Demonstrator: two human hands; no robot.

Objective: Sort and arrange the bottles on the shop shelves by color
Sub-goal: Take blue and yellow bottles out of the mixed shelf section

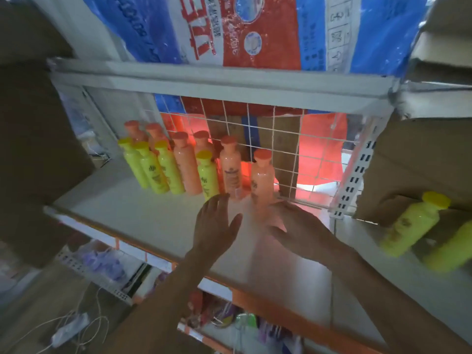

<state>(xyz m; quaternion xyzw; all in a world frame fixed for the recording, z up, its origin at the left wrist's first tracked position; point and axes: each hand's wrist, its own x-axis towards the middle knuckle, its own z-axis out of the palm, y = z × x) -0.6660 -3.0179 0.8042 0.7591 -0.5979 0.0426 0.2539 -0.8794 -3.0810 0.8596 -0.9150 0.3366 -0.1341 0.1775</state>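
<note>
Head view, looking down onto a white shelf [132, 213] with a wire grid [281, 139] at its back. The bottles stand upright toward the back left. Three yellow bottles [153, 172] form a front row at the left, with peach bottles [186, 169] behind and beside them. A stray yellow bottle [207, 175] sits among the peach ones, so the colours are not yet fully apart. The rightmost peach bottle [262, 175] stands a little forward of the group.

Left hand [217, 223]: grip open, fingers straight, palm down over the shelf, fingertips just short of the stray yellow bottle. It holds nothing.

Right hand [298, 226]: grip open too, fingers flat, tips just beside the base of the rightmost peach bottle. Blur hides whether they touch.

Judgement: flat hands either side of that bottle suit sliding or steadying it, not lifting.

Two more yellow bottles [411, 223] lean on the neighbouring shelf to the right, against a cardboard box [421, 162]. They are probably waiting to join the yellow row.
</note>
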